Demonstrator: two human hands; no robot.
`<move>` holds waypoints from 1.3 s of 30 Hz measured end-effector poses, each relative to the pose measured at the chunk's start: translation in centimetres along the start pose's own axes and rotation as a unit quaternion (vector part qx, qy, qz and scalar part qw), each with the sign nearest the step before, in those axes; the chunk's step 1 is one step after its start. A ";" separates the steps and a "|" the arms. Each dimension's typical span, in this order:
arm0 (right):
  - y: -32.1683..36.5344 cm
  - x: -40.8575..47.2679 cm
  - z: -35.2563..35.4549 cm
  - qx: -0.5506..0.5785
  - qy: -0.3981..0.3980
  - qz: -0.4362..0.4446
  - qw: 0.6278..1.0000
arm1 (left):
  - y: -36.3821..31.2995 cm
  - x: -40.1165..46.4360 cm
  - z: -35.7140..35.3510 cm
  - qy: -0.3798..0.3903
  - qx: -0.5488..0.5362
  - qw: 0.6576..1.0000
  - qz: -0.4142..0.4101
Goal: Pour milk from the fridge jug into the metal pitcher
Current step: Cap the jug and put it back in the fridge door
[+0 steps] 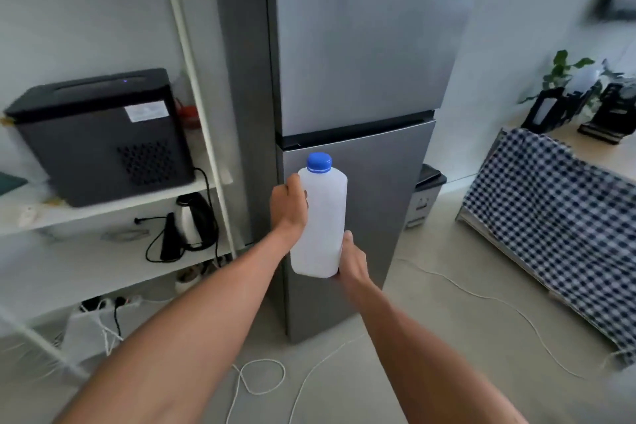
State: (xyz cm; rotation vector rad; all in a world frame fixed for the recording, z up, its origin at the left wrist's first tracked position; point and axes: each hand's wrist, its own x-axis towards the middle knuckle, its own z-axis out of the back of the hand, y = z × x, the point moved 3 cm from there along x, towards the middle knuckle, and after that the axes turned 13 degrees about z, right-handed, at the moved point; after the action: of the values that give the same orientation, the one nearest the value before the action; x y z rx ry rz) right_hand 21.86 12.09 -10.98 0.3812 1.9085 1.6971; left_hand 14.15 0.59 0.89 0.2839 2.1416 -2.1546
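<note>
Head view: both hands, left hand (288, 205) and right hand (353, 262), grip a smooth, boxy translucent jug (321, 222) with ribbed blue cap (319, 162); brushed-steel fridge (358, 79) at twelve o'clock.

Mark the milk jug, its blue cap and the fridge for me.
milk jug (321, 217): head view, on the middle of its white body.
blue cap (319, 162): head view, on the cap's side wall.
fridge (364, 38): head view, on the closed upper door.

- A tall grey fridge (358, 79) is standing shut against pale walls.
- White shelving (103, 203) is carrying a black appliance (99, 134) and a kettle (189, 220).
- A checked cloth (550, 210) is draping over furniture, right.
- A white cord (261, 379) is trailing across the light floor.
</note>
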 end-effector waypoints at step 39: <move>18.0 15.3 -12.0 -0.374 0.114 0.253 0.885 | -1.3 8.0 6.8 -0.126 -0.069 0.989 0.028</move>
State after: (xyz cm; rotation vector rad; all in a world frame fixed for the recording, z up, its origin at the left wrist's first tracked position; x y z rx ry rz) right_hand 0.05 13.61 3.97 0.3934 1.1767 2.7627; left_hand 5.63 -5.64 0.58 0.0569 2.0979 -1.8860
